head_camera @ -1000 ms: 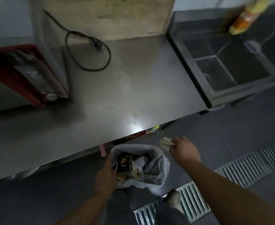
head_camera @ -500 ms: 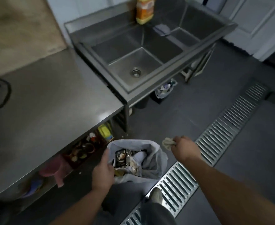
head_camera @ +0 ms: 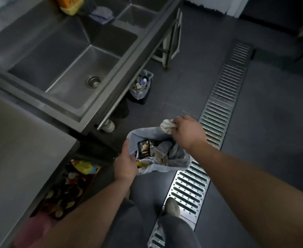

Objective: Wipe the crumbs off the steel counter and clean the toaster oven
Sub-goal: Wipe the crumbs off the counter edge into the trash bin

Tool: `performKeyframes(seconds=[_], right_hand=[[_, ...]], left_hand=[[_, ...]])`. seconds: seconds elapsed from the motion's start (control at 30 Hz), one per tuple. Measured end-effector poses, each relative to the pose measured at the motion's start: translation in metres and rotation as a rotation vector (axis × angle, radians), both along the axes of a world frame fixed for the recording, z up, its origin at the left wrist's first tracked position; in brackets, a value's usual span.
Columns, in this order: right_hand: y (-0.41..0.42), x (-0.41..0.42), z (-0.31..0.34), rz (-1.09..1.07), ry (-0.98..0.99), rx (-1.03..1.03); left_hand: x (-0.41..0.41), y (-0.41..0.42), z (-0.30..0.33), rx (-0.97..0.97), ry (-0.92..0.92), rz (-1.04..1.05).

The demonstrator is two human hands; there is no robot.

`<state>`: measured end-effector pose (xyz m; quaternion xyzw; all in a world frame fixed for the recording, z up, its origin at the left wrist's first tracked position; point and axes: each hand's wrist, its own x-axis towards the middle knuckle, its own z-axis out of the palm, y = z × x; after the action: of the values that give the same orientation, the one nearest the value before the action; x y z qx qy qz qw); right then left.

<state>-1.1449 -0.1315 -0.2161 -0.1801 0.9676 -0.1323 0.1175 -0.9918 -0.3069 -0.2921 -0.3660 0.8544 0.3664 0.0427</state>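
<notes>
My left hand [head_camera: 125, 163] grips the near rim of a small waste bin lined with a grey bag [head_camera: 175, 158], which holds wrappers and scraps. My right hand [head_camera: 188, 132] holds a crumpled off-white cloth [head_camera: 166, 126] just above the bin's far rim. The steel counter [head_camera: 18, 144] fills the lower left, with only its right end in view. The toaster oven is out of view.
A steel double sink [head_camera: 70, 65] stands beyond the counter, with an orange bottle [head_camera: 70, 4] and a blue cloth [head_camera: 101, 12] at its back. A second lined bin [head_camera: 141, 85] sits under the sink. A metal floor drain grate [head_camera: 213, 122] runs along the right. Assorted items [head_camera: 72, 183] fill the shelf under the counter.
The view has swung right, away from the counter and toaster oven toward the sink and floor. Both hands keep their grip on the bin and the cloth.
</notes>
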Motion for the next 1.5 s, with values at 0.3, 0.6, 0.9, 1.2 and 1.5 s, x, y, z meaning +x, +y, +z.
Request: performKeyframes(seconds=[0.3, 0.6, 0.9, 1.2, 1.5], right_hand=[[-0.050, -0.030, -0.104, -0.122, -0.005, 0.002], [-0.098, -0.066, -0.219, -0.136, -0.076, -0.003], [-0.120, -0.094, -0.345, -0.097, -0.048, -0.066], [-0.163, -0.129, -0.437, -0.067, 0.023, -0.161], [-0.186, -0.126, -0.490, 0.012, 0.049, -0.189]], left_hand=[[-0.070, -0.059, -0.095, 0.015, -0.015, -0.007], [-0.109, -0.124, -0.226, -0.114, -0.020, 0.031], [-0.144, -0.162, -0.360, -0.073, -0.020, 0.258], [-0.150, -0.184, -0.478, 0.057, 0.002, 0.514], [-0.178, -0.197, -0.530, 0.142, 0.146, 0.617]])
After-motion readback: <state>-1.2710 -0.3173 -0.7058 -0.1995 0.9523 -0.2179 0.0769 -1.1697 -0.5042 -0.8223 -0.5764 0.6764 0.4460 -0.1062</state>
